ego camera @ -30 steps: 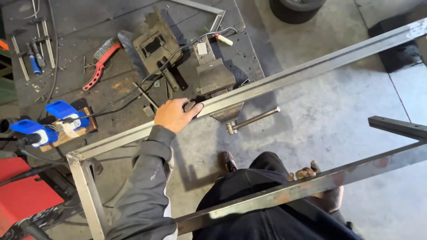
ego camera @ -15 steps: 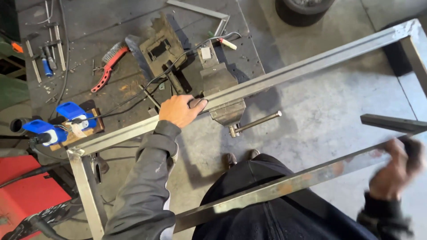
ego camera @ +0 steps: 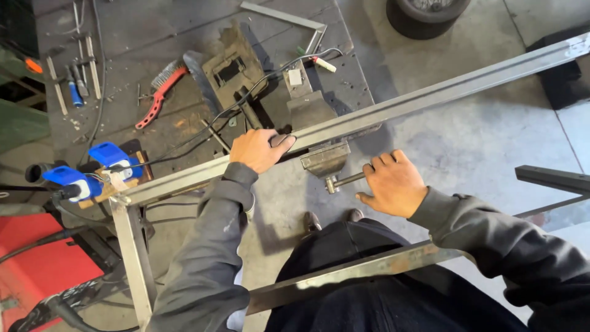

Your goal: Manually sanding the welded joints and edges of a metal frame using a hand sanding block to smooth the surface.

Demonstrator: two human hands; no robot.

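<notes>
Left hand (ego camera: 261, 149) rests on the upper bar of the steel frame (ego camera: 430, 98), fingers curled over its top edge where it passes through the vise (ego camera: 316, 123). Right hand (ego camera: 393, 183) is closed around the vise handle (ego camera: 345, 181), just below the jaw plate. The frame runs diagonally across the view, its corner near the blue clamps (ego camera: 86, 169) at the worktop (ego camera: 184, 37) edge. A red wire brush (ego camera: 158, 95) and a welding mask (ego camera: 230, 67) lie on the worktop, well apart from both hands.
</notes>
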